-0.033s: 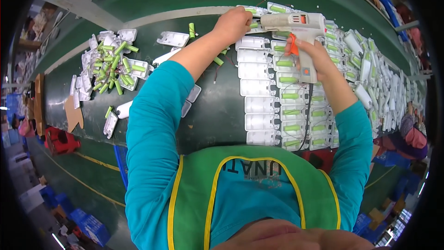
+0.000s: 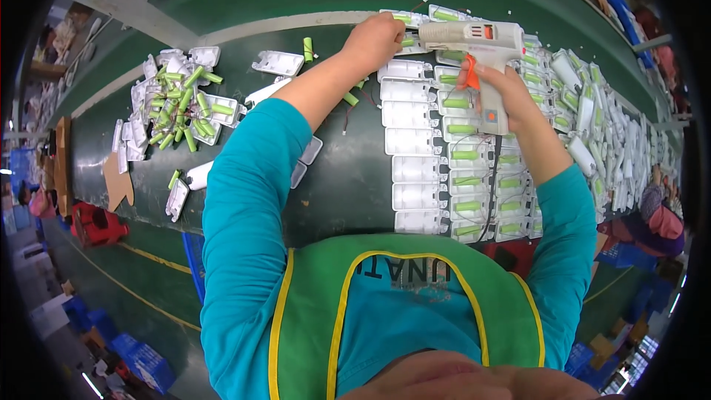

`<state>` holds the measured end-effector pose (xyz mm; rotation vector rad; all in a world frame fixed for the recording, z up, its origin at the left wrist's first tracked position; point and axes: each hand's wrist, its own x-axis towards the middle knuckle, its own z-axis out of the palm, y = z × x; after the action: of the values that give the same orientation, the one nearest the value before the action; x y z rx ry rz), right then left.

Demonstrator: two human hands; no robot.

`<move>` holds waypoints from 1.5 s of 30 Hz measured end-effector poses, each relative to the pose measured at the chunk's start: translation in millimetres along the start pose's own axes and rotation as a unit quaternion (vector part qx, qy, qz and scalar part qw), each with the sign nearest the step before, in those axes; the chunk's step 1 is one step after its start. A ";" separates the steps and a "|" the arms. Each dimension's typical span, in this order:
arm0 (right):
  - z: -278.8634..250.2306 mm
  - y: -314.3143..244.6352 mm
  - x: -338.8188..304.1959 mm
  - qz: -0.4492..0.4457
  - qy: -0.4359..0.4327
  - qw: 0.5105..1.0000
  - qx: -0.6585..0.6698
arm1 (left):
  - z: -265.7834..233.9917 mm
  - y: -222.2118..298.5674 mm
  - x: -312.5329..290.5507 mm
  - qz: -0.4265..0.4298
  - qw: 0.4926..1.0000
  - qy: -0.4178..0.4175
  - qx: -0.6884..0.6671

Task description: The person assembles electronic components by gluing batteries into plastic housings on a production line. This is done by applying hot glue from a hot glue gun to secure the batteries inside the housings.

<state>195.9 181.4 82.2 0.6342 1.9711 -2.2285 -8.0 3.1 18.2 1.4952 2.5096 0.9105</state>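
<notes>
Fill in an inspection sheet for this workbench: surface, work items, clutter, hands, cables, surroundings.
Surface: dark green tabletop, lightly scuffed.
Work items: white shells in columns; most in the leftmost column lack green cylinders, which lie in the shells of the next column.
Clutter: mixed pile of shells and cylinders at left, near a brown cardboard piece.
Left grip: hand at the top of the leftmost column, fingers curled; contents hidden.
Right grip: hand around the handle of a glue gun, which points left.
Cables: black cord crosses the shells.
Surroundings: blue crates at lower left; another person at far right.
</notes>
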 end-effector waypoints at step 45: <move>10.2 -4.8 -18.0 -0.021 0.030 0.992 -0.118 | 6.2 -19.5 -4.6 0.089 0.992 0.090 -0.019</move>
<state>208.1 168.7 94.0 0.6404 2.2517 -1.9770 -18.5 -4.6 1.8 1.7199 2.4908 1.1613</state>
